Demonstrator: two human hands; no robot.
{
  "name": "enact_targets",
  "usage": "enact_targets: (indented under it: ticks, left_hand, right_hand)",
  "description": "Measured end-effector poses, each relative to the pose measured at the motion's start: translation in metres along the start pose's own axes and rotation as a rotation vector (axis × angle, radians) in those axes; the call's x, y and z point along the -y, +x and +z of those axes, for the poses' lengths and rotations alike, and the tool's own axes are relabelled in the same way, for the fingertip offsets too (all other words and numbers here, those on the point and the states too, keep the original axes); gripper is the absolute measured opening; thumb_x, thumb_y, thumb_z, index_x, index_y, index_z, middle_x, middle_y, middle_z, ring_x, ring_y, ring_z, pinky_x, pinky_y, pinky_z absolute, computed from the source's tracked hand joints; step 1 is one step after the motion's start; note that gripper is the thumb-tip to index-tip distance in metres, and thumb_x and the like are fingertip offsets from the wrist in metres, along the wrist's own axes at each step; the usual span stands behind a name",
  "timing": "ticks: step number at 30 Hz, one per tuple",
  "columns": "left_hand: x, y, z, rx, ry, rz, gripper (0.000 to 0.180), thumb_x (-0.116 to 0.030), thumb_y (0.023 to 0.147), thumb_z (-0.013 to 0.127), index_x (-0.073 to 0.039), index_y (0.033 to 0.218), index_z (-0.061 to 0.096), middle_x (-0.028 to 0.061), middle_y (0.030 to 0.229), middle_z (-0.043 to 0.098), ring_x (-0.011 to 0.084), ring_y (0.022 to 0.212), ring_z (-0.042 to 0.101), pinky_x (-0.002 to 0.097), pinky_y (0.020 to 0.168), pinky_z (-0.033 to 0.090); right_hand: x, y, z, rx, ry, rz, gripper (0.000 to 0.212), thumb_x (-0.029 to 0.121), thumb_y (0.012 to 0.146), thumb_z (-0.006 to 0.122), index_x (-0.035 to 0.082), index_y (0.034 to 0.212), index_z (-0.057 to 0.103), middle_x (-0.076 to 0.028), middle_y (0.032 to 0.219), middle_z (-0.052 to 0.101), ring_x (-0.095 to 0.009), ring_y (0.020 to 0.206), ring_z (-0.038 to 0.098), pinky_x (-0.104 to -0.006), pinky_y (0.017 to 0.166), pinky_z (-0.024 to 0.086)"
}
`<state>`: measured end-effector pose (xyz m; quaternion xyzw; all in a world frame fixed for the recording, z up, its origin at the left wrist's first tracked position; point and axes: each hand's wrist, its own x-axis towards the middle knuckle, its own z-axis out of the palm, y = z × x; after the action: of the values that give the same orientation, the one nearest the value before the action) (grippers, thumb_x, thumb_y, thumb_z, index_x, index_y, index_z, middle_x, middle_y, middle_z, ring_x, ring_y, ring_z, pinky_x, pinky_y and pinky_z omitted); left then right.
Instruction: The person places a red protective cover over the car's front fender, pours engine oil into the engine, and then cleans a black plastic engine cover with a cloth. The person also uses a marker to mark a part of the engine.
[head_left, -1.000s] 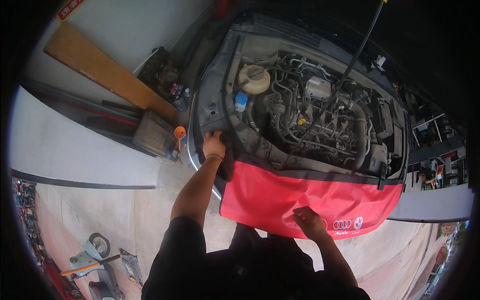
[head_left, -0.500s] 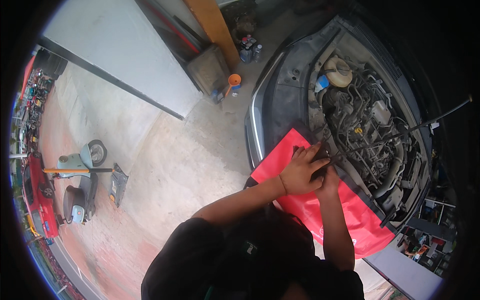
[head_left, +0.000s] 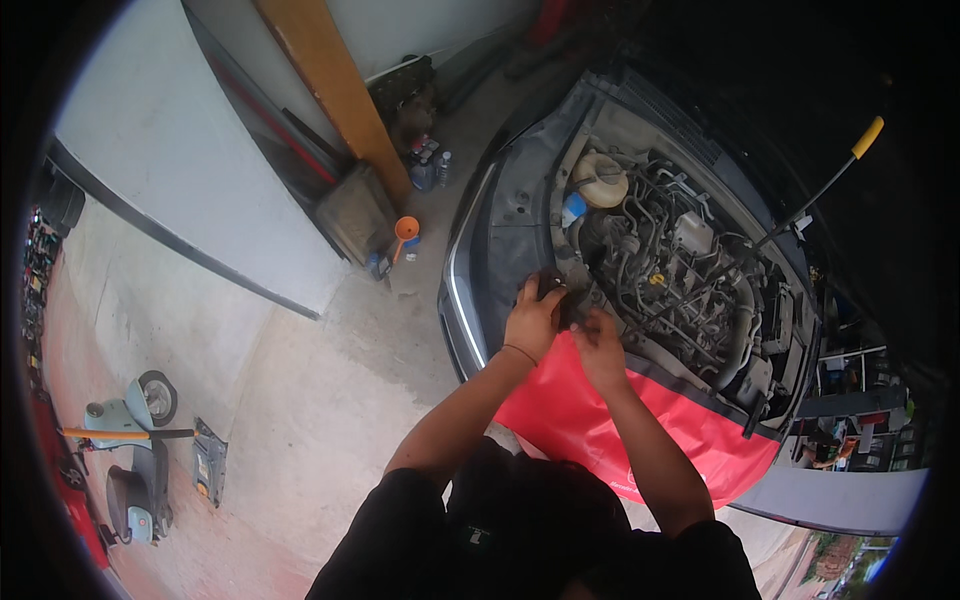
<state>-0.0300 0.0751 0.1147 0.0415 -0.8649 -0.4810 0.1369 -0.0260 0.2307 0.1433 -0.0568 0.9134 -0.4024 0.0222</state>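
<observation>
A car's engine bay (head_left: 690, 270) lies open in front of me, with a red fender cover (head_left: 600, 420) draped over its near edge. My left hand (head_left: 533, 322) is closed, its fingers bent round a small dark part (head_left: 552, 283) at the front corner of the bay. Just to its right, my right hand (head_left: 600, 350) has curled fingers by the cover's upper edge. Whatever those right fingers grip is too dark to make out. The kind of dark part does not show, since the left fingers cover much of it.
A prop rod with a yellow grip (head_left: 868, 138) rises across the bay. Near the far left corner sits a coolant tank (head_left: 600, 180) beside a blue cap (head_left: 574, 207). An orange funnel (head_left: 406, 228) stands on the floor by the wall. Farther left are a scooter (head_left: 135, 460) and a floor jack (head_left: 209, 462).
My hands have moved apart from their overlapping position and lie farther toward the front corner of the bay. The cover's upper left corner no longer shows beyond them. The whole view has shifted.
</observation>
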Motion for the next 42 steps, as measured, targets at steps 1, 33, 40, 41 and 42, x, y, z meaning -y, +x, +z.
enact_targets:
  ticks: [1,33,40,41,42]
  left_hand:
    - [0.021,0.006,0.011,0.033,0.076,0.046,0.046,-0.025,0.081,0.066,-0.024,0.126,0.059,0.0226,0.146,0.035,0.0443,0.126,0.045,0.0535,0.097,0.046]
    - [0.177,-0.183,-0.015,0.731,0.539,-0.11,0.064,-0.018,0.079,0.06,-0.004,0.138,0.04,0.0274,0.127,0.046,0.0438,0.119,0.05,0.0483,0.1,0.044]
    - [0.138,-0.175,0.017,0.653,0.613,-0.233,0.047,-0.025,0.081,0.06,-0.002,0.121,0.052,0.0247,0.12,0.052,0.0427,0.11,0.056,0.0483,0.093,0.047]
    - [0.133,-0.179,0.017,0.62,0.621,-0.284,0.045,-0.026,0.081,0.06,-0.002,0.119,0.053,0.0241,0.119,0.052,0.0423,0.109,0.056,0.0485,0.092,0.047]
    - [0.129,-0.186,0.016,0.584,0.628,-0.338,0.043,-0.027,0.081,0.059,-0.003,0.117,0.054,0.0235,0.117,0.053,0.0419,0.108,0.057,0.0487,0.09,0.048]
  right_hand:
    - [-0.002,-0.004,-0.004,-0.011,0.063,-0.036,0.049,0.026,0.089,0.068,0.005,0.129,0.049,-0.011,0.112,0.061,-0.018,0.09,0.063,-0.0314,0.077,0.052]
    - [0.113,-0.251,-0.442,-0.66,0.022,-0.852,0.034,0.023,0.095,0.058,0.002,0.122,0.053,-0.019,0.124,0.058,-0.033,0.111,0.06,-0.0423,0.093,0.05]
    - [0.098,-0.293,-0.456,-0.743,-0.03,-0.899,0.027,0.016,0.094,0.056,0.001,0.117,0.057,-0.021,0.123,0.06,-0.033,0.111,0.06,-0.0419,0.093,0.05]
    - [0.093,-0.3,-0.457,-0.765,-0.035,-0.918,0.026,0.015,0.094,0.056,0.001,0.117,0.057,-0.021,0.122,0.06,-0.032,0.111,0.06,-0.0418,0.093,0.05]
    - [0.086,-0.305,-0.459,-0.783,-0.041,-0.929,0.025,0.014,0.094,0.056,0.0,0.116,0.058,-0.021,0.122,0.06,-0.032,0.111,0.06,-0.0418,0.093,0.05]
